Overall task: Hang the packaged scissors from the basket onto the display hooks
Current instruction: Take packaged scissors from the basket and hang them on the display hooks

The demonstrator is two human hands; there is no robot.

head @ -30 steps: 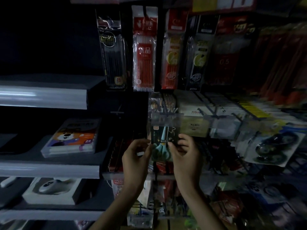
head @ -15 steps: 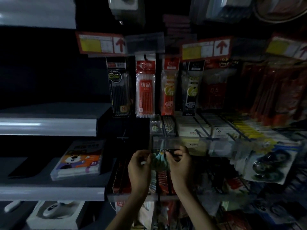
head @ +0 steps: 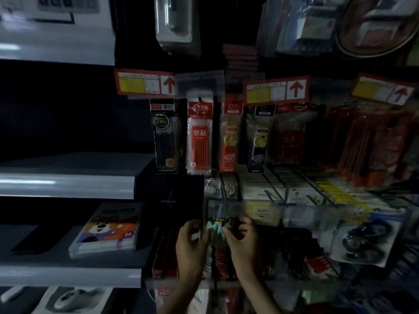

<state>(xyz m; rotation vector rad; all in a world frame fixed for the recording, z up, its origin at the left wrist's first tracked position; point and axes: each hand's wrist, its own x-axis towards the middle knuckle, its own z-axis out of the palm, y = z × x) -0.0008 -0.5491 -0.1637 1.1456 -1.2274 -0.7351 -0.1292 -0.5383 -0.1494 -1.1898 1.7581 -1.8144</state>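
Observation:
A packaged pair of scissors (head: 217, 228) with pale teal handles on a dark card sits between my two hands, just under a clear label strip (head: 229, 208) at the front of a display hook. My left hand (head: 191, 243) pinches the pack's left edge. My right hand (head: 242, 242) pinches its right edge. The top of the card is hidden behind the blurred strip, so I cannot tell whether it is on the hook. The basket is out of view.
Pen refill packs (head: 199, 137) hang above on hooks under red and yellow price tags (head: 145, 82). Grey shelves (head: 65, 185) at the left carry a crayon box (head: 108, 230). Correction tape packs (head: 362, 236) and more hooks crowd the right side.
The view has tilted upward, so the hands and pack now sit lower in the frame. Both hands keep hold of the pack right below the label strip.

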